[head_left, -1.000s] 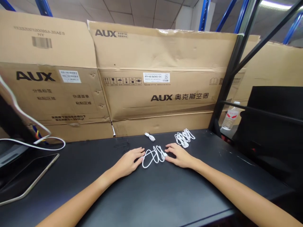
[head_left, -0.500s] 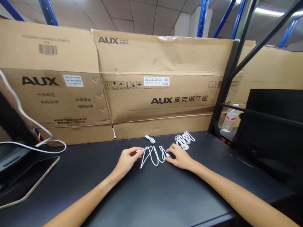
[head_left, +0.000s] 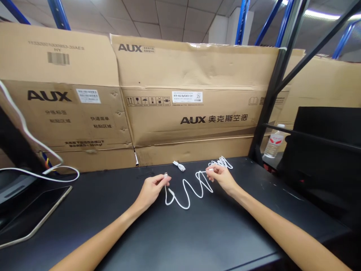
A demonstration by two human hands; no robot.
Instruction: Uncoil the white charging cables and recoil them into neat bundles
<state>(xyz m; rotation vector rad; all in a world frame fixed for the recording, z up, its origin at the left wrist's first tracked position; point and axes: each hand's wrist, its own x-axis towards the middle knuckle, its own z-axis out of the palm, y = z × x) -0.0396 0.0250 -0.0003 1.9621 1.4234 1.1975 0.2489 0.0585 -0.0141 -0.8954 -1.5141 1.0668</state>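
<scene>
A loose white cable (head_left: 187, 203) lies in wavy bends on the black table. My left hand (head_left: 153, 187) pinches one end, and its plug points up between thumb and fingers. The other end is pinched in my right hand (head_left: 221, 177). Behind the cable, between my hands, sits a small bundled white cable (head_left: 179, 166). A larger coiled white cable (head_left: 225, 162) lies just behind my right hand, which partly hides it.
Large cardboard boxes (head_left: 191, 131) line the back of the black table (head_left: 175, 241). A tablet-like device (head_left: 34, 214) and a white cord (head_left: 67, 169) are at the left. At right stand a black frame post (head_left: 258, 131), a bottle (head_left: 274, 142) and a dark panel.
My right hand has moved right and slightly back, now with a cable end pinched in it. The cable is spread wider. My left hand stays about in place, with a plug now upright in it.
</scene>
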